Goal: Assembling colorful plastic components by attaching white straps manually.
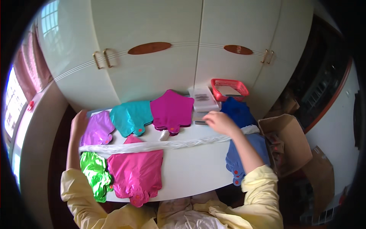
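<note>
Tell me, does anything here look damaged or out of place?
The green foil piece at near left, beside the white strand bundle, looks crumpled, unlike the flatter teal stack. Nothing looks clearly spilled.

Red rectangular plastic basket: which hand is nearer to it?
Right. The right hand is in front of the basket, slightly left; the left hand is far left, by the shiny lilac foil piece.

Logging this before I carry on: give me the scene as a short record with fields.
Left hand: raised beside the lilac foil; grip unclear
Right hand: near the clear plastic box; grip unclear
Strand bundle: white, stretched lengthwise across the white table, crossing the pink foil
Far row, left to right: lilac foil, teal foil, purple foil
Near left: green foil, pink foil
Right end: dark blue foil, lighter blue foil
Back: red basket
</note>
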A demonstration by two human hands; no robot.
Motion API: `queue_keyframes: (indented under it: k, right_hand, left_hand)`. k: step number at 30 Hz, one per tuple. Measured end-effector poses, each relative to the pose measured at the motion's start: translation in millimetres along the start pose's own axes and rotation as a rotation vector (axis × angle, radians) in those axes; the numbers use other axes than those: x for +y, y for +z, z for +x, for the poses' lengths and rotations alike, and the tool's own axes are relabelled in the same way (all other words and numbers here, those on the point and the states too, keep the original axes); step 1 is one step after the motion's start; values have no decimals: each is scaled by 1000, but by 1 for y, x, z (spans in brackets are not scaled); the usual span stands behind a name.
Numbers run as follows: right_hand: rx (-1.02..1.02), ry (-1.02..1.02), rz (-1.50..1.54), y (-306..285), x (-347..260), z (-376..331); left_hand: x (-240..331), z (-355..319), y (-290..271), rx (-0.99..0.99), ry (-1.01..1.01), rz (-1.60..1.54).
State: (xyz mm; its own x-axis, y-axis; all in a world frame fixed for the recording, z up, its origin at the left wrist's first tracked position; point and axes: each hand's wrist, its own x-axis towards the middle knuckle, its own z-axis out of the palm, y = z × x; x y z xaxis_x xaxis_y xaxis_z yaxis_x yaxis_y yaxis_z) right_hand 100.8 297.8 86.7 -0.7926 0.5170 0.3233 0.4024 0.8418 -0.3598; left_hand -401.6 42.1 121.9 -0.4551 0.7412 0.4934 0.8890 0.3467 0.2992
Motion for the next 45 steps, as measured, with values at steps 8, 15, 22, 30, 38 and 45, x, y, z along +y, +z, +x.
queue_keyframes:
  k: [8,15,22,30,38,45]
  right_hand:
    - [127,-30,354,128,-71,18]
    - [224,-44,462,160,-71,7]
    - [304,-60,295,174,-76,6]
    - [301,-41,281,167,-81,9]
    - [395,-162,176,158,-82,9]
    - [380,-127,345,149,-93,8]
  left_hand:
    - [190,-30,111,-315,-79,-650]
    - [215,-89,131,-496,257,-495]
    - [200,-98,151,-286,449,-380]
    - [200,-99,158,-263,524,-301]
    - [202,-99,154,-196,513,-541]
    - [207,-96,139,-287,356,-934]
